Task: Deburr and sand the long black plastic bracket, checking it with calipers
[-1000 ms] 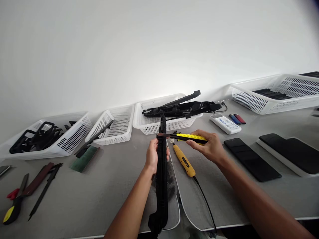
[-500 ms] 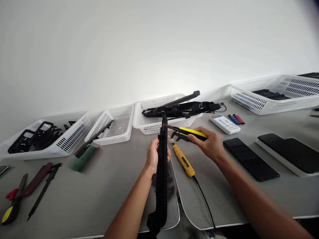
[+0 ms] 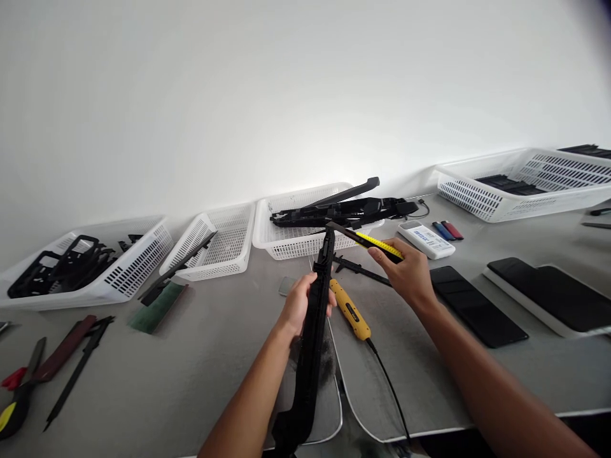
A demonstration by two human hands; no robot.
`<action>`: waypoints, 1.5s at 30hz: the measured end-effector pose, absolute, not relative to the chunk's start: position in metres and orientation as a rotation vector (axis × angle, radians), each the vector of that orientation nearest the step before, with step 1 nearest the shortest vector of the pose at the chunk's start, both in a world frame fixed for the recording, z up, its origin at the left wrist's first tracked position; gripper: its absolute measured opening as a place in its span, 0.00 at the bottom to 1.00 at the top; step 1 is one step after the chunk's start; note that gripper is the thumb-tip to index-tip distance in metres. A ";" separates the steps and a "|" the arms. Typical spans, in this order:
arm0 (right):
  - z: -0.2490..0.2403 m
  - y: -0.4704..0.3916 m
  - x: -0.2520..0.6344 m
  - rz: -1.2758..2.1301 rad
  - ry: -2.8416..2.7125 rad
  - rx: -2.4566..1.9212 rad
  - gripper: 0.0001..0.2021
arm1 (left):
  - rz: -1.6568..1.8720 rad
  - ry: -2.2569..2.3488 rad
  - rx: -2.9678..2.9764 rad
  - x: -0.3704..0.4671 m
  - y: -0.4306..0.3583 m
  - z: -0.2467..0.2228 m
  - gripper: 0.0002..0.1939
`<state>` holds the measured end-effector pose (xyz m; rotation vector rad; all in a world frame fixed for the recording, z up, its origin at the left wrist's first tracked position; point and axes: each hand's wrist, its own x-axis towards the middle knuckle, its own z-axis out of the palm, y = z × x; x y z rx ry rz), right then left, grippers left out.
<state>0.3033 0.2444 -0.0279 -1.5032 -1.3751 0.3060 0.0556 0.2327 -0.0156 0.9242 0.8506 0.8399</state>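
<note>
My left hand [image 3: 300, 304] is wrapped round a long black plastic part [image 3: 312, 337], which stands tilted with its narrow end up and its wide curved end near the table's front edge. In my right hand [image 3: 405, 270] is a yellow and black utility knife [image 3: 379, 246], its blade pointing left at the part's top end. Whether the blade touches the part cannot be made out. Just right of the part lies a yellow corded tool [image 3: 351, 310], its tip hidden behind the part. Black calipers [image 3: 363, 270] lie behind it, below the knife.
White baskets [image 3: 291, 249] stand along the wall, one piled with long black parts [image 3: 334, 211]. At right are a white device [image 3: 426, 239], lighters, a black phone [image 3: 477, 305] and another basket [image 3: 515, 207]. Scissors [image 3: 23, 394], more calipers and a green sheet [image 3: 157, 308] lie at left.
The black part's upper end has tilted right. The knife and my right hand have shifted slightly right, the blade moving up to the part's tip. The view has shifted a little.
</note>
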 end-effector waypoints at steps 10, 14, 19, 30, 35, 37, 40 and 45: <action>-0.017 0.237 0.301 0.414 -1.513 -1.305 0.16 | 0.961 0.923 0.915 0.053 0.234 -0.014 0.32; -0.018 0.236 0.298 0.392 -1.532 -1.293 0.14 | 0.959 0.905 0.929 0.053 0.234 -0.017 0.30; -0.024 0.241 0.297 0.345 -1.516 -1.362 0.17 | 0.930 0.845 0.991 0.053 0.233 -0.015 0.29; -0.018 0.234 0.294 0.341 -1.511 -1.290 0.19 | 0.908 0.760 1.060 0.056 0.231 -0.012 0.16; -0.019 0.236 0.291 0.317 -1.567 -1.325 0.19 | 0.921 0.765 1.067 0.054 0.233 -0.012 0.15; -0.022 0.238 0.292 0.257 -1.546 -1.353 0.18 | 0.905 0.744 1.068 0.055 0.234 -0.014 0.15; -0.023 0.238 0.293 0.186 -1.546 -1.368 0.17 | 0.856 0.691 1.072 0.055 0.234 -0.016 0.19; -0.021 0.237 0.292 0.068 -1.532 -1.381 0.18 | 0.766 0.629 1.043 0.056 0.229 -0.014 0.28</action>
